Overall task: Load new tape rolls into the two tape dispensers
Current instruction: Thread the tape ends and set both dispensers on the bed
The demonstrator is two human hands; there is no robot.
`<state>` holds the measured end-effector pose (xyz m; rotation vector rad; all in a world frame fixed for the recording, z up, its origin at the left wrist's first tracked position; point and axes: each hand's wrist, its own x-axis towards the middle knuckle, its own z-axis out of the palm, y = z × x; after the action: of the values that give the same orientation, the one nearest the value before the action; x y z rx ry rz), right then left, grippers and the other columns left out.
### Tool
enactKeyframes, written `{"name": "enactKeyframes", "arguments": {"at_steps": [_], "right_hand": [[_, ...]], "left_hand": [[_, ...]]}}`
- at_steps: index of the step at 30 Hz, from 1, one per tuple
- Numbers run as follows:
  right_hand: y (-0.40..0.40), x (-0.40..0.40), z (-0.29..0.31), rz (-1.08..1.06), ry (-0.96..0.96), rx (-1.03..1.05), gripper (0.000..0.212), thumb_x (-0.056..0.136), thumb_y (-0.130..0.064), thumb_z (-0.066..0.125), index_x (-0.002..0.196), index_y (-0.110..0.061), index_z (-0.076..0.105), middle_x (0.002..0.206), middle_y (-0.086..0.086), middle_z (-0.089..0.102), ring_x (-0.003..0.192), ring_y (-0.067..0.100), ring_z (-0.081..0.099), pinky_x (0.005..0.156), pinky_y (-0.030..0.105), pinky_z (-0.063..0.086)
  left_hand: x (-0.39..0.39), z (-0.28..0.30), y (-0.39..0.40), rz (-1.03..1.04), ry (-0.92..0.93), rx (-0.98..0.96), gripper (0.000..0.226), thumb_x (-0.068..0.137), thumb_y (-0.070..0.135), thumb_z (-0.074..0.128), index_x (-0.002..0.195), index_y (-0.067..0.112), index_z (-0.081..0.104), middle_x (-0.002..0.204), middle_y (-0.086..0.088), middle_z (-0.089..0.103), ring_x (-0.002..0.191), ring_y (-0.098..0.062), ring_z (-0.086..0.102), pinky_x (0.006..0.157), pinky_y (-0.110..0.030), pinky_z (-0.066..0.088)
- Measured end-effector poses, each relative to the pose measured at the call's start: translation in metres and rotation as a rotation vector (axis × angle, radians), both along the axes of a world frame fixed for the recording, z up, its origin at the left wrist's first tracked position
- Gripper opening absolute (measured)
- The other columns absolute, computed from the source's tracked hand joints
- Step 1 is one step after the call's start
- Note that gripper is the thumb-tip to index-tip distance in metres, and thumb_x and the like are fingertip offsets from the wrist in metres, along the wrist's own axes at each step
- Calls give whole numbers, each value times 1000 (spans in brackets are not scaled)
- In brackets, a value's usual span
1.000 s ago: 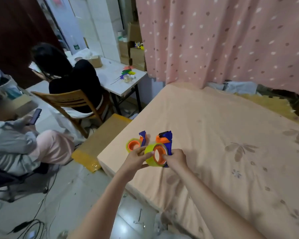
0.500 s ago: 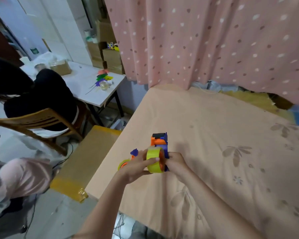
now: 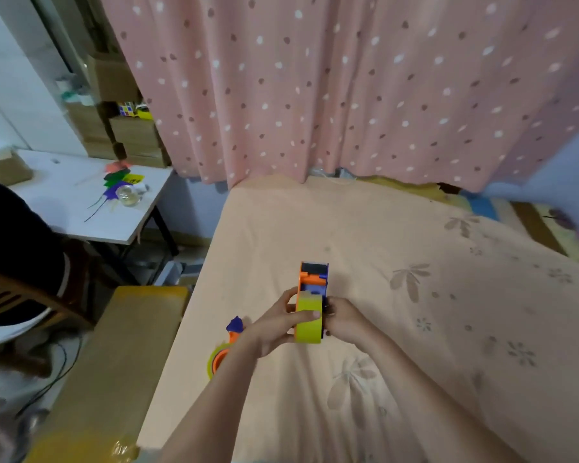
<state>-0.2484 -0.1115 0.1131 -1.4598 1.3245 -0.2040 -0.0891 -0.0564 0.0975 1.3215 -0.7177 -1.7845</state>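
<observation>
An orange and blue tape dispenser [image 3: 313,279] is held over the peach bed sheet [image 3: 415,312], its blade end pointing away from me. A yellow-green tape roll [image 3: 309,324] sits edge-on at its near end. My left hand [image 3: 278,325] grips the roll, thumb across its outer face. My right hand [image 3: 343,315] holds the dispenser's right side. A second dispenser [image 3: 233,332] with a yellow roll [image 3: 214,360] lies on the sheet by the bed's left edge, partly hidden by my left forearm.
A pink dotted curtain [image 3: 348,88] hangs behind the bed. To the left stand a low yellow bench [image 3: 114,362], a white table [image 3: 81,202] with small coloured items, stacked cardboard boxes [image 3: 131,135], and a seated person [image 3: 14,235] on a wooden chair.
My view has swung right and down toward the bed. The dispenser and roll have turned from showing the roll's orange core to edge-on, both hands still on them.
</observation>
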Motion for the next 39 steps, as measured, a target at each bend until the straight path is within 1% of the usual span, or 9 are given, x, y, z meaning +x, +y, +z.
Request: {"name": "enactKeyframes", "arguments": {"at_steps": [3,6,12,18,20,26,33,36,39], "right_hand": [[-10,-12,16,-95,166,-298,26,91,-11,53,109,-13,72,102,3,73,93,19,65,80,24,48],[-14,-12,33,-147,69,-484,23,92,-9,57,108,-16,71,106,-2,72,95,15,65,85,23,49],[-35,3,41,154,222,-333,46,84,-19,70,129,-20,62,106,-5,58,92,14,56,80,24,45],[-54,-2,49,169,222,-272,14,77,-14,79,86,-22,73,72,-8,63,74,12,60,69,26,50],[-57,-3,53,156,221,-251,18,76,-13,81,71,-27,70,69,-11,63,75,11,61,67,21,49],[-57,-7,59,107,194,-280,15,79,-12,77,66,-19,76,48,-21,62,60,-3,56,52,8,41],[-62,-6,66,56,237,-382,31,80,-12,75,56,-28,65,67,-9,69,68,9,63,61,24,49],[-67,-8,72,57,226,-387,24,81,-7,72,61,-20,68,76,3,75,74,19,71,73,34,60],[-74,-12,75,4,162,-342,23,85,1,68,65,-9,64,66,4,72,58,20,70,72,40,64]], "left_hand": [[-2,-3,-6,24,-32,-22,85,71,26,85,145,35,44,138,-9,60,119,-26,68,98,-48,58],[-4,-6,-14,36,-82,-48,92,65,28,88,144,36,42,134,-7,60,117,-25,67,95,-47,60],[-12,-5,-32,-14,-136,-71,95,61,28,91,140,44,41,131,-3,59,116,-24,67,98,-46,58],[-13,-3,-45,-48,-167,-77,98,56,29,93,137,45,41,130,-2,60,117,-24,66,101,-49,56],[-14,-2,-48,-60,-171,-75,100,55,29,93,139,45,40,130,-1,59,117,-24,66,102,-50,56],[-20,-2,-51,-67,-146,-50,100,56,38,91,142,42,40,130,-1,59,115,-22,67,98,-45,57],[-30,1,-50,-21,-144,-11,81,70,43,81,139,39,40,127,-2,62,114,-22,67,102,-49,55],[-31,1,-50,-7,-117,-15,79,71,36,80,140,38,41,131,-3,61,116,-24,66,103,-50,53],[-30,1,-49,-19,-94,-24,83,71,31,80,143,38,39,134,-5,58,119,-25,65,101,-48,54]]}}
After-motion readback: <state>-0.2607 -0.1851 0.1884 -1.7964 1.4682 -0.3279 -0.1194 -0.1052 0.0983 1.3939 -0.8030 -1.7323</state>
